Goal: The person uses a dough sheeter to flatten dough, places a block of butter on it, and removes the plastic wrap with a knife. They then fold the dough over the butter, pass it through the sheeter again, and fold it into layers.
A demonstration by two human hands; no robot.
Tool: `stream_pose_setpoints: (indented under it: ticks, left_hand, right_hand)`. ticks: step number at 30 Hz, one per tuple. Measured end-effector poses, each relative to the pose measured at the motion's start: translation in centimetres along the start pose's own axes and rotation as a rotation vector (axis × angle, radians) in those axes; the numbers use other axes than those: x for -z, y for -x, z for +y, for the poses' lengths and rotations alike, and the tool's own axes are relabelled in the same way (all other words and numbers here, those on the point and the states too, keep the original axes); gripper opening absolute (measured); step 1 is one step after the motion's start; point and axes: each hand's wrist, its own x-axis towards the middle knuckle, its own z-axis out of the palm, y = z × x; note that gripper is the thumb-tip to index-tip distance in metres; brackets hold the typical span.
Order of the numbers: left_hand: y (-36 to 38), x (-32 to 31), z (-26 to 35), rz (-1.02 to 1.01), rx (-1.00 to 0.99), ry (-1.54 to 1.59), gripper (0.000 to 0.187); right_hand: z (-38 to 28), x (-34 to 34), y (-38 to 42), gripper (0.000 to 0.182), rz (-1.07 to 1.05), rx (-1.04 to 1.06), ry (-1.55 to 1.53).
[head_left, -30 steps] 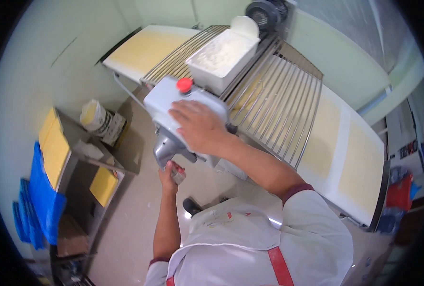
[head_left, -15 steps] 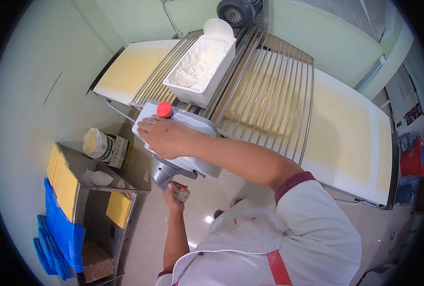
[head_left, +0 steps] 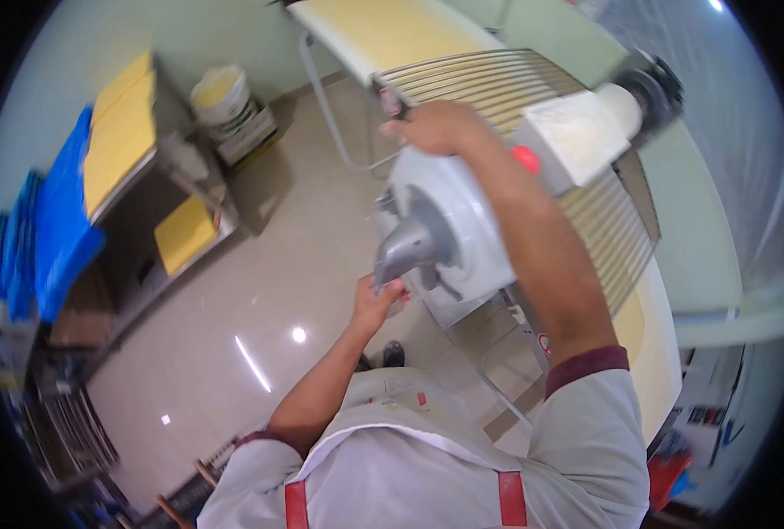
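Note:
My left hand point(head_left: 376, 301) is closed around the handle at the lower end of the grey lever point(head_left: 407, 250) on a dough sheeter; the handle is mostly hidden by my fingers. My right hand point(head_left: 436, 128) lies palm down over the far edge of the sheeter's pale housing point(head_left: 476, 220), fingers stretched to the left, somewhat blurred. It is beside the end of the wire guard point(head_left: 471, 79). A red button point(head_left: 525, 160) sits on the housing beside my right forearm. Behind it stands a white tub of flour point(head_left: 577, 132).
Yellow-dusted belts point(head_left: 401, 31) extend from both sides of the sheeter. A flour-like sack in a bucket point(head_left: 220, 93) stands by the wall. At left is a metal shelf unit with yellow boards point(head_left: 123, 141) and blue plastic sheeting point(head_left: 61, 220). A motor point(head_left: 652, 88) is at the back.
My view has swung left and tilted, so the sheeter appears further right. My right hand has shifted toward the guard's end of the housing. My left hand still grips the lever's handle.

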Motion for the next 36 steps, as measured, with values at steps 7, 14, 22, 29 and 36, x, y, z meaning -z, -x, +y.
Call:
stream_pose_setpoints:
  ticks: [7,14,22,29,36]
  left_hand:
    - [0.3,-1.0,1.5,0.053,0.045,-0.132,0.037]
    - [0.0,-0.8,1.0,0.043,0.030,-0.184,0.040]
    - [0.0,-0.7,1.9,0.046,-0.025,-0.230,0.035]
    - [-2.3,1.5,1.2,-0.009,-0.267,-0.395,0.027]
    - [-2.8,2.4,1.1,-0.038,-0.350,-0.454,0.025]
  right_hand:
    - [2.0,-0.7,-4.1,0.054,-0.076,-0.161,0.011]
    - [2.9,-1.2,-4.7,0.041,-0.054,-0.132,0.042]
    - [3.2,-1.1,-4.7,0.036,-0.088,-0.085,0.092]
    - [4.2,-1.5,-5.4,0.052,-0.133,-0.067,0.102]
    - [3.4,-1.3,-4.9,0.056,-0.122,-0.174,0.105]
